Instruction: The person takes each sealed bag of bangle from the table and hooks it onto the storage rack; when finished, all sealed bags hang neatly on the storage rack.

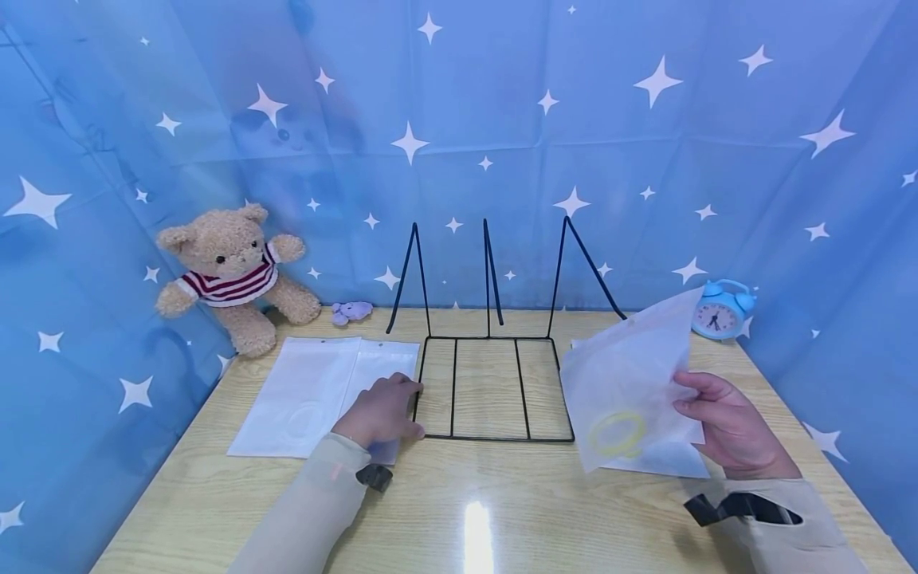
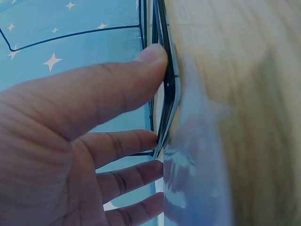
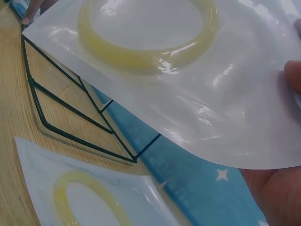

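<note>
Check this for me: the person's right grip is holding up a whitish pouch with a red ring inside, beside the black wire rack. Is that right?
Not quite: the ring is yellow, not red, as the right wrist view shows. The person's right grip is indeed holding up the whitish pouch with it inside, beside the black wire rack.

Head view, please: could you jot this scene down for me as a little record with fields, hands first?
Left hand: the left hand touches the left side of the dark wire rack
Right hand: the right hand pinches a white pouch with a yellow ring showing through
Beneath held pouch: a second ringed pouch on the table
Left of rack: two more pouches
Behind, left: teddy bear, small purple toy
Behind, right: blue alarm clock
Backdrop: blue star-patterned cloth
</note>
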